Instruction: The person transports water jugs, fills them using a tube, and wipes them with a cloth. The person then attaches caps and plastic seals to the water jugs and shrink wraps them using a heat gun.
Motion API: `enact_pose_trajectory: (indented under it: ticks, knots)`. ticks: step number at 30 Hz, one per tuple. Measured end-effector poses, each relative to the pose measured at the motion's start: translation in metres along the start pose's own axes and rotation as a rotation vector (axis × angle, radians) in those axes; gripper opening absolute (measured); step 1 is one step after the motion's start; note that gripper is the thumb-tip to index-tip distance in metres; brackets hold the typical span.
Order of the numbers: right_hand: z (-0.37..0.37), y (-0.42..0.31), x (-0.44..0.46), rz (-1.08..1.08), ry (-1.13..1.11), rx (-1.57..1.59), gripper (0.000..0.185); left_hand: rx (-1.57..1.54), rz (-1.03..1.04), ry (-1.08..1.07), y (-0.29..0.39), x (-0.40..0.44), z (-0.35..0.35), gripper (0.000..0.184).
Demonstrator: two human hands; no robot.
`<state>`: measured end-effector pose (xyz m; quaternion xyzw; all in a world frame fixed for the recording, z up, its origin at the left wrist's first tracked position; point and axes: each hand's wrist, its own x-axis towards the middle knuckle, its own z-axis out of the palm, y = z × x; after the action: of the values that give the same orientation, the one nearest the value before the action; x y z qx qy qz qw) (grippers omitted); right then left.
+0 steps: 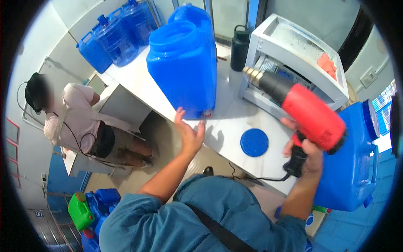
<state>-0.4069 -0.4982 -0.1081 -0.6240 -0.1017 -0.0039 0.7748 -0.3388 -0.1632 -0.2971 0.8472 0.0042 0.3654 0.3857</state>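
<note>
My right hand (pixel 311 157) is wrapped round the handle of a red and black heat gun (pixel 312 113), whose metal nozzle points up and left. Its black cord runs down past the counter's edge. My left hand (pixel 191 134) is open with fingers apart, just below the near bottom corner of a large blue water container (pixel 181 75). Whether the fingers touch the container I cannot tell. That container stands on the white counter with its wide round mouth uncapped. A round blue lid (pixel 254 142) lies flat on the counter between my hands.
A blue jug with a handle (pixel 350 164) stands at the right. Behind the heat gun is a white shelf rack (pixel 294 42), with a dark bottle (pixel 239 48) beside it. Blue bottles (pixel 115 42) line the far counter. Another person (pixel 77 113) stands at left. A green jug (pixel 81 210) sits at lower left.
</note>
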Motion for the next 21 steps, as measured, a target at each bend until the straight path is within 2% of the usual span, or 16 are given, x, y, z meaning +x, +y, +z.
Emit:
enact_pose_trajectory:
  ticks: [1, 2, 3, 5, 6, 8, 9, 11, 12, 13, 15, 16, 17, 19, 21]
  knots:
    - [-0.003, -0.013, 0.008, -0.074, 0.086, -0.040, 0.071, 0.087, 0.120, 0.080, 0.007, 0.019, -0.015, 0.092]
    - [0.003, -0.034, 0.016, -0.159, 0.161, -0.131, 0.067, 0.078, 0.119, 0.093, 0.005, 0.038, -0.022, 0.110]
    - [0.001, -0.047, 0.030, -0.191, 0.218, -0.198, 0.053, 0.078, 0.133, 0.103, 0.006, 0.051, -0.023, 0.110]
    - [-0.008, -0.078, 0.059, -0.115, 0.323, -0.453, 0.039, -0.007, 0.132, 0.199, 0.011, 0.079, -0.023, 0.127]
    - [-0.002, -0.093, 0.076, -0.113, 0.362, -0.587, 0.035, 0.024, 0.159, 0.161, 0.011, 0.086, -0.020, 0.141]
    - [0.002, -0.115, 0.112, -0.114, 0.428, -0.929, 0.031, 0.003, 0.167, 0.180, 0.017, 0.092, -0.012, 0.141]
    - [-0.005, -0.115, 0.128, -0.255, 0.437, -1.055, 0.036, 0.008, 0.162, 0.189, 0.021, 0.092, -0.009, 0.141]
    - [-0.007, -0.128, 0.156, -0.271, 0.345, -1.427, 0.039, -0.012, 0.167, 0.208, 0.025, 0.097, -0.002, 0.140]
    - [0.004, -0.137, 0.161, -0.068, 0.320, -1.420, 0.040, 0.004, 0.145, 0.205, 0.025, 0.099, 0.002, 0.140]
    - [0.003, -0.136, 0.171, -0.075, 0.320, -1.420, 0.040, 0.022, 0.117, 0.201, 0.024, 0.102, 0.006, 0.140]
    - [0.002, -0.127, 0.188, -0.051, 0.361, -1.655, 0.036, 0.029, 0.114, 0.202, 0.023, 0.110, 0.012, 0.138]
    - [0.000, -0.128, 0.194, 0.046, 0.298, -1.666, 0.040, 0.032, 0.134, 0.205, 0.019, 0.115, 0.016, 0.138]
    - [0.002, -0.127, 0.194, 0.056, 0.285, -1.668, 0.040, 0.034, 0.151, 0.204, 0.017, 0.118, 0.018, 0.138]
    - [0.003, -0.121, 0.190, -0.214, 0.286, -1.587, 0.045, 0.033, 0.146, 0.206, 0.010, 0.125, 0.023, 0.137]
    - [0.038, -0.108, 0.182, -0.729, 0.253, -1.297, 0.044, 0.029, 0.140, 0.206, 0.007, 0.131, 0.028, 0.137]
